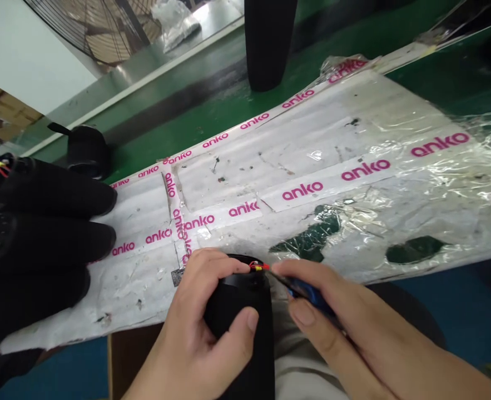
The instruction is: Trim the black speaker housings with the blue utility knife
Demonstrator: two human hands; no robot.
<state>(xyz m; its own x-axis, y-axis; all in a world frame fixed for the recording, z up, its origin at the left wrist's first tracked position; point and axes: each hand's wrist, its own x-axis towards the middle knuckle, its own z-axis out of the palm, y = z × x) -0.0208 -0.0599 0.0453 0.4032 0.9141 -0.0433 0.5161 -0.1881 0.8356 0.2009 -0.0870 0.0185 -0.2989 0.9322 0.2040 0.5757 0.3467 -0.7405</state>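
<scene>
My left hand (pixel 203 328) is wrapped round a black cylindrical housing (pixel 245 344), which looks like a speaker body, held upright at the bench's near edge. Its thumb lies along the side and its fingers curl over the top rim. Red and yellow wires (pixel 258 267) stick out of the open top end. In my right hand (pixel 332 311), between thumb and fingers, is a blue-handled tool (pixel 310 293) with a thin dark tip directed at the wires. Whether the tip touches them I cannot tell, and the tool's exact kind is partly hidden by the fingers.
Several similar black housings (pixel 57 189) lie at the left, one showing wires. A short black cylinder (pixel 87 151) and a tall one (pixel 270 44) stand on the green surface (pixel 178 133) behind. Taped white sheeting (pixel 228 183), torn in places, covers the bench. A fan (pixel 103 28) is beyond.
</scene>
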